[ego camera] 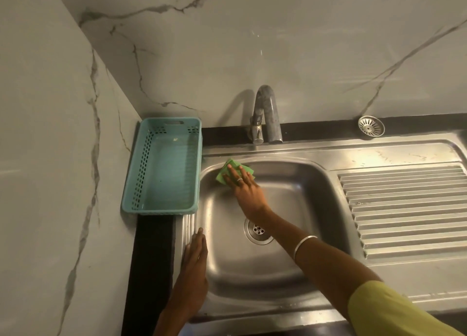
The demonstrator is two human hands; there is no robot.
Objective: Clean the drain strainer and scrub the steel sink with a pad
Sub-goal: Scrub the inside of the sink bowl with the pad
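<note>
The steel sink [275, 260] fills the middle of the head view, its open drain hole [258, 231] in the basin floor. My right hand [243, 185] presses a green scrub pad [225, 170] flat against the basin's far left corner, fingers straight over the pad. Flat on the sink's left rim lies my left hand [195, 265], fingers straight, holding nothing. The round steel drain strainer [371, 126] sits on the black counter strip behind the drainboard, at the back right.
A light blue plastic basket [161, 169] stands on the counter left of the sink, against the marble walls. The grey tap [265, 116] arches over the basin's back edge. The ribbed drainboard [404, 209] extends to the right.
</note>
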